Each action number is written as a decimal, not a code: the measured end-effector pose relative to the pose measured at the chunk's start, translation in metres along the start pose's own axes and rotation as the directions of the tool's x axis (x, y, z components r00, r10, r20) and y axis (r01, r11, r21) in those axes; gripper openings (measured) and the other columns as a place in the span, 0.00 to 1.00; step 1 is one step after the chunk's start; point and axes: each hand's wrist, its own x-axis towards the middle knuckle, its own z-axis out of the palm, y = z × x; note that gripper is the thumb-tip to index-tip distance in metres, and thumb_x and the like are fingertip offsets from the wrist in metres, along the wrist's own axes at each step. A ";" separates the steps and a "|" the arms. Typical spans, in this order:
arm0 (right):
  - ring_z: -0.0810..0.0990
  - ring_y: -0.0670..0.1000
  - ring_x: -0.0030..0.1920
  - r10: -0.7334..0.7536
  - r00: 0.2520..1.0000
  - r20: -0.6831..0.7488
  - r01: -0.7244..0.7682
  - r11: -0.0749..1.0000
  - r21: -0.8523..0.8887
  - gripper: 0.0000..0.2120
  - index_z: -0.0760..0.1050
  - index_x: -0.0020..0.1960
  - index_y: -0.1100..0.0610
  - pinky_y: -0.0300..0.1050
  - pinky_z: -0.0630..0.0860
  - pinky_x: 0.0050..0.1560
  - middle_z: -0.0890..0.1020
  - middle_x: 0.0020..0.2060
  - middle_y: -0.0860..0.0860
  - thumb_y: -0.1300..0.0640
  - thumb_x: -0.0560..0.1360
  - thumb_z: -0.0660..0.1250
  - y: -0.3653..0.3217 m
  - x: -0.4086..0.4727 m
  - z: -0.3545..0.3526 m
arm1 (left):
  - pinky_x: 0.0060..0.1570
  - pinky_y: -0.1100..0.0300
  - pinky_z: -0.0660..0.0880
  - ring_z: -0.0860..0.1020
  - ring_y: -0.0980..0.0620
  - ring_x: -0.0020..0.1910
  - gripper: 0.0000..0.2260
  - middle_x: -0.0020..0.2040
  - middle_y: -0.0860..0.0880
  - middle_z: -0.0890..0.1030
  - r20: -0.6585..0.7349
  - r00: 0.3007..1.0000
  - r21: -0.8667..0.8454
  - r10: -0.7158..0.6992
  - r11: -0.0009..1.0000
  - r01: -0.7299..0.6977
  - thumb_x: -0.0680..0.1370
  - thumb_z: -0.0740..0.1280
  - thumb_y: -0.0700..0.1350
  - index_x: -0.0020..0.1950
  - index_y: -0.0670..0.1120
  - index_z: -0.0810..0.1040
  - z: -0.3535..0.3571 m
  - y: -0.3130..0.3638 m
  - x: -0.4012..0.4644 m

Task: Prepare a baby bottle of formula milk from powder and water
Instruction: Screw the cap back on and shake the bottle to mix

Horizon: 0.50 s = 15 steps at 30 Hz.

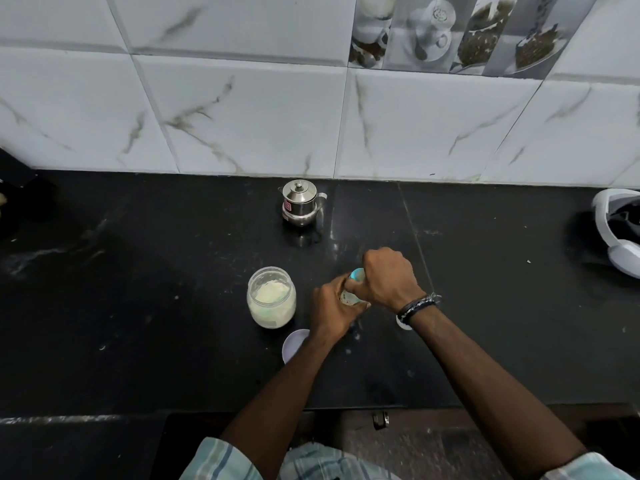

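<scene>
Black stone counter (138, 271), backed by a marble-patterned tile wall (242, 109); person standing at its front edge, working near the middle.

Item: baby bottle (347, 296), standing on the counter between both hands, mostly hidden. Left hand (330, 311) is gripping the body, fingers curled round it. Right hand (389, 277) is closing over the top, fingers wrapped on the teal cap (356, 274).

Item: powder jar (271, 296), open, just left of the bottle, holding pale powder. White lid (292, 344) is lying in front of it, partly under the left forearm.

Item: steel pot (300, 202), lidded, sitting well back by the wall.

Progress, as judged: the cap appears to be going on or coming off; which one cannot be told, nor what the bottle contains. Shaking and re-lidding the jar seem to be remaining.

Clearance: open counter is lying to the right and far left. White headset-like object (620, 233) is resting at the right edge. Jar is sitting close to the left elbow's path; front edge is near.
</scene>
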 end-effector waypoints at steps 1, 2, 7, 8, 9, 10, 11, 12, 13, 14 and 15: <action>0.77 0.57 0.35 0.036 0.999 -0.028 -0.035 0.999 0.015 0.22 0.67 0.35 0.57 0.45 0.67 0.33 0.69 0.31 0.52 0.41 0.66 0.72 -0.003 -0.002 0.003 | 0.41 0.60 0.81 0.83 0.60 0.42 0.19 0.43 0.52 0.86 -0.007 1.000 0.002 -0.015 1.000 0.015 0.64 0.80 0.44 0.54 0.47 0.83 0.001 -0.001 0.000; 0.79 0.58 0.36 0.070 0.996 -0.048 -0.068 0.997 0.033 0.21 0.68 0.35 0.57 0.45 0.67 0.33 0.73 0.31 0.54 0.42 0.67 0.72 -0.006 -0.003 0.006 | 0.38 0.63 0.79 0.82 0.62 0.39 0.17 0.40 0.53 0.85 -0.012 1.000 0.001 -0.023 1.000 0.023 0.64 0.80 0.44 0.51 0.46 0.83 0.002 -0.001 0.000; 0.81 0.59 0.36 0.218 0.975 -0.054 -0.212 0.973 0.094 0.19 0.68 0.33 0.57 0.45 0.67 0.33 0.71 0.28 0.51 0.45 0.67 0.71 -0.015 -0.005 0.010 | 0.34 0.72 0.72 0.79 0.65 0.36 0.16 0.40 0.51 0.86 -0.001 1.000 0.024 -0.028 0.999 0.028 0.64 0.80 0.43 0.49 0.45 0.84 0.003 0.000 0.000; 0.81 0.58 0.36 0.240 0.969 -0.052 -0.235 0.968 0.086 0.20 0.67 0.32 0.57 0.45 0.67 0.32 0.67 0.26 0.50 0.45 0.67 0.72 -0.016 -0.005 0.009 | 0.34 0.73 0.72 0.79 0.66 0.35 0.16 0.40 0.52 0.85 0.009 1.000 0.023 -0.025 0.999 0.025 0.64 0.80 0.43 0.49 0.45 0.84 0.003 0.001 0.001; 0.80 0.58 0.35 0.257 0.965 -0.052 -0.253 0.964 0.078 0.22 0.65 0.30 0.58 0.44 0.66 0.32 0.65 0.25 0.49 0.45 0.67 0.72 -0.017 -0.005 0.008 | 0.34 0.74 0.71 0.79 0.68 0.35 0.16 0.39 0.53 0.85 0.017 1.000 0.018 -0.021 1.000 0.021 0.64 0.80 0.42 0.50 0.45 0.84 0.002 0.002 0.001; 0.80 0.58 0.34 0.265 0.963 -0.057 -0.260 0.962 0.077 0.22 0.64 0.29 0.57 0.44 0.66 0.31 0.65 0.25 0.49 0.45 0.68 0.72 -0.018 -0.005 0.008 | 0.33 0.74 0.70 0.79 0.70 0.35 0.16 0.39 0.54 0.84 0.023 1.000 0.014 -0.017 1.000 0.017 0.64 0.80 0.42 0.50 0.45 0.84 0.002 0.002 0.002; 0.81 0.58 0.35 0.269 0.961 -0.059 -0.264 0.961 0.083 0.22 0.64 0.30 0.57 0.44 0.67 0.32 0.68 0.25 0.49 0.45 0.68 0.71 -0.019 -0.006 0.008 | 0.33 0.74 0.70 0.79 0.70 0.35 0.16 0.38 0.55 0.84 0.027 1.000 0.012 -0.012 1.000 0.012 0.64 0.80 0.42 0.50 0.46 0.84 0.002 0.001 0.002; 0.82 0.58 0.37 0.267 0.962 -0.058 -0.262 0.961 0.088 0.21 0.65 0.31 0.57 0.44 0.67 0.32 0.72 0.28 0.51 0.45 0.68 0.71 -0.019 -0.006 0.007 | 0.34 0.74 0.71 0.79 0.70 0.35 0.16 0.39 0.55 0.84 0.029 1.000 0.012 -0.009 1.000 0.009 0.64 0.80 0.42 0.50 0.46 0.83 0.002 0.001 0.002; 0.83 0.59 0.40 0.263 0.964 -0.044 -0.258 0.962 0.086 0.20 0.66 0.33 0.57 0.45 0.68 0.34 0.78 0.32 0.53 0.43 0.69 0.71 -0.017 -0.007 0.006 | 0.35 0.72 0.73 0.80 0.69 0.36 0.17 0.39 0.55 0.84 0.030 1.000 0.009 -0.006 1.000 0.005 0.63 0.81 0.42 0.50 0.46 0.83 0.002 0.000 0.002; 0.83 0.60 0.43 0.260 0.965 -0.015 -0.258 0.962 0.091 0.20 0.67 0.35 0.56 0.45 0.70 0.35 0.81 0.37 0.55 0.41 0.69 0.70 -0.012 -0.007 0.004 | 0.37 0.70 0.75 0.81 0.67 0.37 0.18 0.40 0.56 0.85 0.033 0.999 -0.002 0.000 1.000 0.000 0.63 0.81 0.42 0.51 0.47 0.83 0.001 -0.001 0.002; 0.83 0.60 0.45 0.262 0.964 0.043 -0.265 0.957 0.116 0.22 0.68 0.37 0.55 0.46 0.72 0.37 0.83 0.41 0.56 0.37 0.68 0.70 -0.005 -0.008 0.001 | 0.40 0.67 0.78 0.82 0.65 0.39 0.19 0.42 0.55 0.85 0.039 0.999 -0.019 0.005 1.000 -0.004 0.63 0.81 0.42 0.52 0.47 0.83 0.001 -0.002 0.002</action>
